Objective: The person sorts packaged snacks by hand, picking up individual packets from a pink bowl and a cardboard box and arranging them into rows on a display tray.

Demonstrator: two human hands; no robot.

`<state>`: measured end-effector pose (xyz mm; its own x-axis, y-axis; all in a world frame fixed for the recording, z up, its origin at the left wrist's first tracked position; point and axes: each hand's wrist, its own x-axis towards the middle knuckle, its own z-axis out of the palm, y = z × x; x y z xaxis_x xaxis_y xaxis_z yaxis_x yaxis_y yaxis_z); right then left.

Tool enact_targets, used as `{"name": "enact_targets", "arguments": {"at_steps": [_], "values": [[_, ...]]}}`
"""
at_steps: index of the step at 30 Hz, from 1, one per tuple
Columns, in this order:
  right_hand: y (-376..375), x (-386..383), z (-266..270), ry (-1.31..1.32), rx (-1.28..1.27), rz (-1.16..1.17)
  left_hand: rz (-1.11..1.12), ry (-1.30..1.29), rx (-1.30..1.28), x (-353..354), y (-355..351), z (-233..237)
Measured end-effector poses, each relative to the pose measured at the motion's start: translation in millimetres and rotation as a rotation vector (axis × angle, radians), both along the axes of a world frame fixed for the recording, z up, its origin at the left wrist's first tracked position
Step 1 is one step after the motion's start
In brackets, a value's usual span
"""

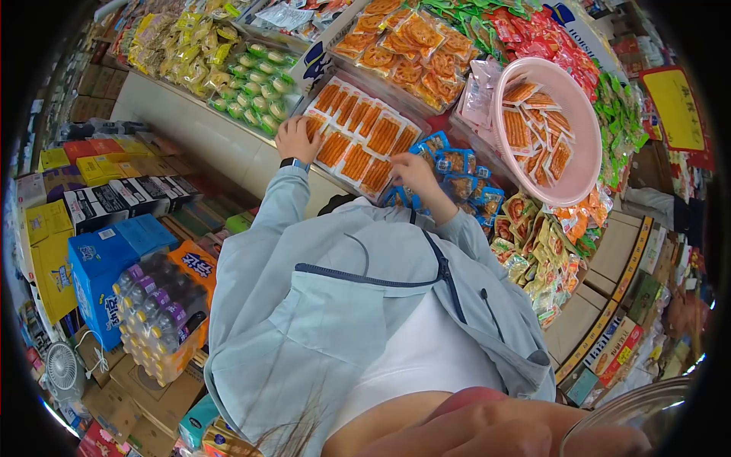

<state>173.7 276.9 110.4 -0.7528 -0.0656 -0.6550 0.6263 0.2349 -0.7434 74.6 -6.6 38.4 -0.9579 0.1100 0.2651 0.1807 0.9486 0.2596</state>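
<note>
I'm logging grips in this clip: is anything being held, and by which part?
That can't be told: the left hand and right hand have their fingers at packets on opposite sides of the tray, but no grip shows clearly.

A pale-edged display counter [228,145]; on it, clear trays [340,181] (snack-filled) and blue packets [457,161].

A pale blue jacket [263,305] with dark zips [365,279] is covering a white top [419,343]; a watch [294,163] is circling the left wrist [298,169].
</note>
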Motion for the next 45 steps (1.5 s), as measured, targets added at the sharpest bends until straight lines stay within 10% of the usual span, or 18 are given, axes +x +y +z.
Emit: {"name": "enact_targets", "arguments": {"at_steps": [3,10,16,29,32,39,42,45], "values": [[-7,9,14,0.085,0.104,0.062,0.008,-0.012,0.002,-1,1,-1],[-33,-9,-31,1.243,0.943,0.56,0.025,-0.05,-0.028,-1,4,8],[-27,-5,-51,0.911,1.293,0.696,0.026,-0.037,0.004,-3,3,2],[-19,-24,-65,0.876,1.057,0.642,0.023,-0.035,-0.039,-1,4,2],[-7,-33,-7,0.851,0.686,0.569,0.018,-0.036,-0.048,-3,2,-1],[108,-53,108,1.305,0.962,-0.427,0.009,-0.008,-0.018,-3,1,-3],[186,-33,126,0.505,1.218,-0.307,0.016,-0.027,-0.047,-2,1,1],[229,-19,84,0.279,1.337,-0.243,0.014,-0.032,-0.023,-4,2,2]]}}
